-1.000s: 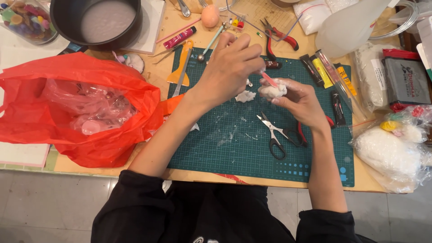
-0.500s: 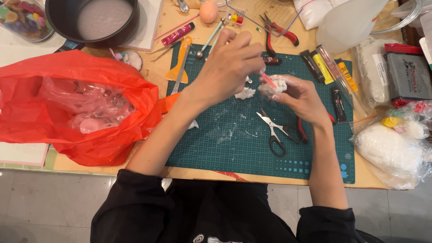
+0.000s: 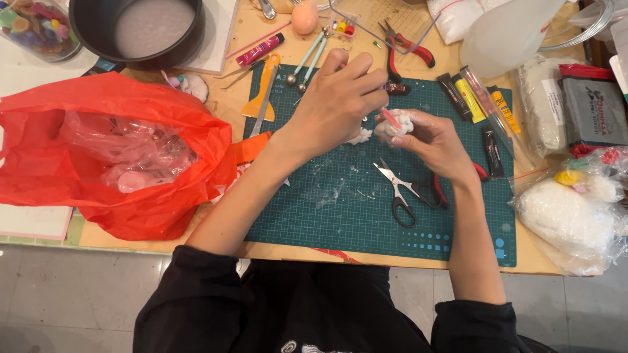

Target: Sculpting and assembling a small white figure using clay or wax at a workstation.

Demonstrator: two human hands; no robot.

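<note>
Over the green cutting mat [image 3: 340, 209] my right hand [image 3: 428, 140] cups a small white lump of clay [image 3: 397, 124]. My left hand [image 3: 340, 101] reaches across from the left and pinches a thin pink tool [image 3: 391, 118], its tip pressed against the lump. A second white scrap of clay [image 3: 360, 136] lies on the mat just under my left hand. Black-handled scissors [image 3: 400, 193] rest shut on the mat below both hands.
A red plastic bag [image 3: 111, 150] with clear wrapping inside fills the left. A dark pot [image 3: 140, 29], red pliers [image 3: 409, 46], sculpting tools [image 3: 307, 59], paint tubes [image 3: 474, 98] and bags of white clay [image 3: 566, 219] ring the mat.
Both hands stay together on the clay lump; my left hand has shifted the pink tool slightly against it. Nothing else has moved.
</note>
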